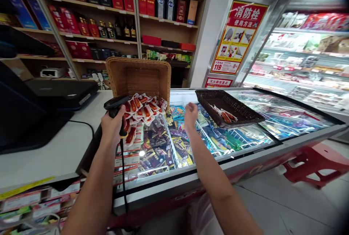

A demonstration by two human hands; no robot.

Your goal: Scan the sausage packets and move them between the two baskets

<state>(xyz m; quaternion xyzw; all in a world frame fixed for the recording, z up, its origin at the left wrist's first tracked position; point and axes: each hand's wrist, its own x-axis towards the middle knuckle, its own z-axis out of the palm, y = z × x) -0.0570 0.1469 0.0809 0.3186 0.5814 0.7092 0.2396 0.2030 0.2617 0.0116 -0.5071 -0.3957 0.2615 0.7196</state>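
A black barcode scanner (117,104) is gripped in my left hand (112,123), its cord hanging down past the freezer's front edge. Just beyond it, a tan wicker basket (141,73) lies tipped on its side, with a heap of packaged sausages (144,108) at its mouth. My right hand (191,114) hovers above the freezer's glass lid between the two baskets. Its fingers are curled in, and nothing shows in them. To its right, a shallow dark brown basket (247,115) holds a few more packaged sausages (225,115).
Under the glass of the chest freezer (174,169) lie many wrapped ice creams. A white counter (49,133) with a dark checkout machine (21,104) is at left. Shelves of boxed bottles stand behind, and a red stool (316,164) is on the floor at right.
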